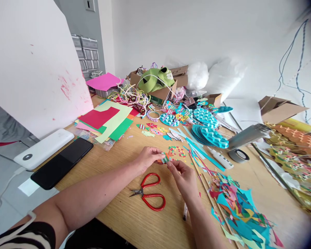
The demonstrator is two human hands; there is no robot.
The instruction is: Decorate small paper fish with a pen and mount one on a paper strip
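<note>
Between my two hands is a small paper fish [166, 158], orange with green and white stripes, held just above the wooden table. My left hand [150, 158] pinches it from the left side, thumb and fingers together. From the right, my right hand [180, 174] grips its lower edge between thumb and forefinger. Red-handled scissors [147, 193] lie on the table below my hands, blades toward the left. Just beyond my fingers is a scatter of tiny coloured paper bits [177, 151]. Several cut paper fish [155, 129] lie farther back.
Paper sheets [119, 119], a black phone [63, 162] and a white power bank [45, 148] are at left. Right of my hands lie a glue bottle [223, 158], a metal flask [248, 135], thin sticks [206, 188] and paper scraps [238, 211]. Blue scalloped paper pieces [209, 136] stand behind.
</note>
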